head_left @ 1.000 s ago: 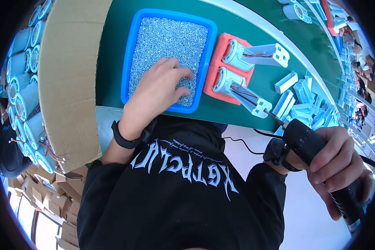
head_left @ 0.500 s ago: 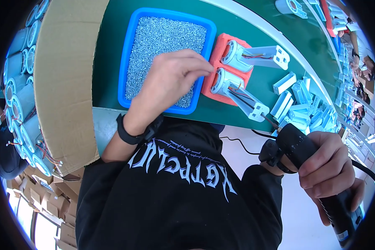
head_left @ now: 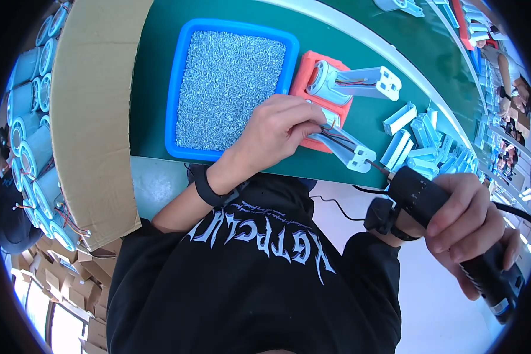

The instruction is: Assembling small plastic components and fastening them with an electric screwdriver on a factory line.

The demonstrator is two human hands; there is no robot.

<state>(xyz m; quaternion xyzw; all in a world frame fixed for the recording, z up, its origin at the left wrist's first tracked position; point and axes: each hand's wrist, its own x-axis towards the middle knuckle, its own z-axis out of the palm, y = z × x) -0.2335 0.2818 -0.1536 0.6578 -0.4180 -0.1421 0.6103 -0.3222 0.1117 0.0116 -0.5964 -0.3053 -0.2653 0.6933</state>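
Note:
My left hand [head_left: 277, 130] is closed in a pinch over the near white motor-like housing with a long bracket [head_left: 360, 158]. Whatever sits between its fingertips is too small to make out. My right hand [head_left: 469, 218] wraps around a black electric screwdriver [head_left: 416, 192], whose bit points left at the holed end of that bracket. A red foam block [head_left: 304, 74] cradles this housing and a second one with a white bracket [head_left: 371, 82] beyond it. Thin coloured wires run along both brackets.
A blue tray [head_left: 172, 100] full of small silver screws [head_left: 230, 82] stands left of the foam. Loose white brackets [head_left: 422, 138] are heaped at the right. A cardboard sheet [head_left: 94, 118] borders stacked cylindrical housings [head_left: 35, 147] at far left. Other people work at far right.
My left hand has moved right and down, from beside the tray's right edge onto the near housing. The screwdriver has shifted slightly, staying at the bracket's end. The view has shifted a little.

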